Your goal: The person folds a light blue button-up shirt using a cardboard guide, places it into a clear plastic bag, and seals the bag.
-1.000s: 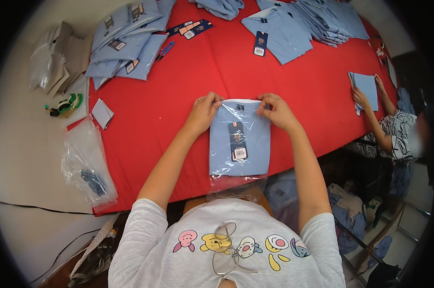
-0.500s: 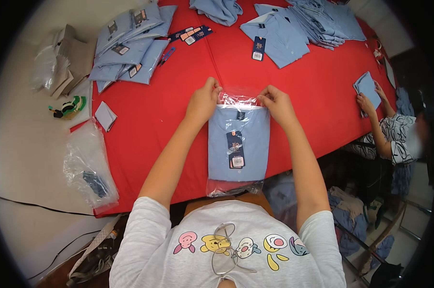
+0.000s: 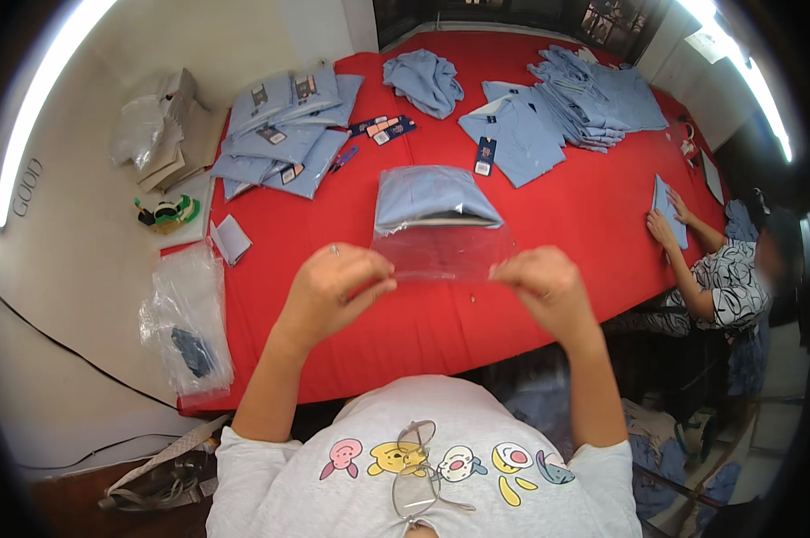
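Observation:
A folded light-blue shirt [image 3: 433, 193] lies inside a clear plastic bag [image 3: 445, 255] in front of me, its plain side up and no tag showing. The bag's loose end stretches toward my body. My left hand [image 3: 337, 291] pinches the left corner of that end, thumb against fingers. At the opposite corner, my right hand [image 3: 546, 285] grips the film the same way. Both hands hover just above the red cloth, with the shirt beyond them.
Bagged shirts [image 3: 284, 134] are piled at the back left beside loose tags [image 3: 382, 127]. More blue shirts [image 3: 584, 103] are stacked at the back right. Clear bags [image 3: 190, 314] and a tape dispenser [image 3: 167, 213] sit at left. A co-worker's hands [image 3: 669, 222] press a folded garment at right.
The bagged shirt has been turned over and now lies farther from me, its tag out of sight. My hands have come nearer my body with the bag's end. The co-worker's garment is lowered.

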A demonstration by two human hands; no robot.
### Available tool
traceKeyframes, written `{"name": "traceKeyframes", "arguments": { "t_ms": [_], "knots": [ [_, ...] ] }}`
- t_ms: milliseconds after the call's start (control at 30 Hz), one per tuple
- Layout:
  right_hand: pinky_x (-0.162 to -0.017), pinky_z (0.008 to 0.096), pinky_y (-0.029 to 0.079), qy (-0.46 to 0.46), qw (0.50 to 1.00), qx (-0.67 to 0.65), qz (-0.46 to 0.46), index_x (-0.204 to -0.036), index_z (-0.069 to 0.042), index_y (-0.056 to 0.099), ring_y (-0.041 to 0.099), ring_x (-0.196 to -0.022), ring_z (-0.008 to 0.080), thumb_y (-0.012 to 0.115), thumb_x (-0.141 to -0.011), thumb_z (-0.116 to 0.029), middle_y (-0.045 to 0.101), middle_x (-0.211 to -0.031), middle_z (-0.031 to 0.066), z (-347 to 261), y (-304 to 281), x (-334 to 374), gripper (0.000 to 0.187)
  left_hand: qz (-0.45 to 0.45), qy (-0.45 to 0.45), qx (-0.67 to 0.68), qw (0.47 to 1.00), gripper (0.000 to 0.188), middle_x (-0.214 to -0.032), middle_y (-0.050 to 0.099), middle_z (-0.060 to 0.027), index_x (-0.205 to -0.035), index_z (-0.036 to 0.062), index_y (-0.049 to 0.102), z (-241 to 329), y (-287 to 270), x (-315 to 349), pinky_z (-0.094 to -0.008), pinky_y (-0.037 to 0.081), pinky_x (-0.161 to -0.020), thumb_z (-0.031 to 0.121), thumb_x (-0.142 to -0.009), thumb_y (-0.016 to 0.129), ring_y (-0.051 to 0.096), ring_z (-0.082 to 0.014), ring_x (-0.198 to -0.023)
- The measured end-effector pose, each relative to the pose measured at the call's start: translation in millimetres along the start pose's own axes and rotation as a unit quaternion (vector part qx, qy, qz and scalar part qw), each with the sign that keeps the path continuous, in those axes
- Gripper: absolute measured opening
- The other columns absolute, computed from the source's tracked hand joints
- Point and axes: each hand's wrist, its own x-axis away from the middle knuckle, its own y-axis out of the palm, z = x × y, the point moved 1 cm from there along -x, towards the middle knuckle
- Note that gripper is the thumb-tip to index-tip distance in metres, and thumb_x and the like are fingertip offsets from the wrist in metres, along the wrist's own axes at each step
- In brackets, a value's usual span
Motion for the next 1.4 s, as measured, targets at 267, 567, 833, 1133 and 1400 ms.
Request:
{"name": "traceKeyframes", "arguments": {
  "t_ms": [267,567,833,1133,1400],
  "knots": [
    [-0.086,0.0424,0.060,0.265,0.931,-0.138,-0.211,-0.104,-0.004,0.083,0.077,-0.092,0.0336,0.074,-0.093,-0.011,0.080,-0.096,0.0153,0.5,99.5,110.0,0.016,-0.182,-0.378,0.192,0.887,0.020,-0.096,0.079,-0.0103,-0.107,0.0033,0.073,-35.9,70.5,104.0,-0.0376,0.058,-0.083,0.022,-0.101,0.076,0.077,-0.0271,-0.092],
    [-0.126,0.0502,0.036,0.189,0.972,0.110,-0.085,-0.161,0.001,0.045,0.040,-0.157,0.0380,0.064,-0.107,-0.031,0.044,-0.167,0.0233,117.8,209.4,8.8,0.066,-0.111,-0.203,-0.034,0.972,0.051,-0.173,0.037,-0.0175,-0.158,0.0173,0.053,-155.2,216.5,-12.5,-0.0512,0.033,-0.128,0.034,-0.110,0.060,0.036,-0.0378,-0.159],
    [-0.134,0.0519,0.025,0.211,0.942,0.139,-0.220,-0.166,0.003,0.036,0.028,-0.164,0.0379,0.058,-0.110,-0.034,0.032,-0.176,0.0227,152.6,218.9,22.6,0.071,-0.183,-0.195,-0.139,0.953,0.067,-0.181,0.022,-0.0147,-0.169,0.0262,0.042,-187.7,258.0,4.8,-0.0630,0.013,-0.134,0.051,-0.109,0.058,0.015,-0.0393,-0.168],
    [-0.134,0.0538,0.021,0.213,0.975,0.061,-0.029,-0.167,0.003,0.035,0.026,-0.165,0.0386,0.057,-0.109,-0.037,0.032,-0.176,0.0243,175.0,262.4,-77.9,0.074,-0.087,-0.203,-0.129,0.967,0.065,-0.180,0.026,-0.0111,-0.167,0.0196,0.046,-222.2,276.6,-34.1,-0.0590,0.012,-0.135,0.045,-0.108,0.054,0.018,-0.0364,-0.168],
    [-0.134,0.0582,0.011,0.253,0.958,0.129,-0.030,-0.171,-0.002,0.029,0.017,-0.168,0.0391,0.050,-0.108,-0.056,0.025,-0.179,0.0215,180.6,280.7,-67.2,0.086,-0.087,-0.196,-0.098,0.972,0.065,-0.179,0.029,-0.0111,-0.167,0.0199,0.046,-226.6,274.7,-30.9,-0.0596,0.015,-0.134,0.041,-0.106,0.055,0.023,-0.0369,-0.166]
  ]
}}
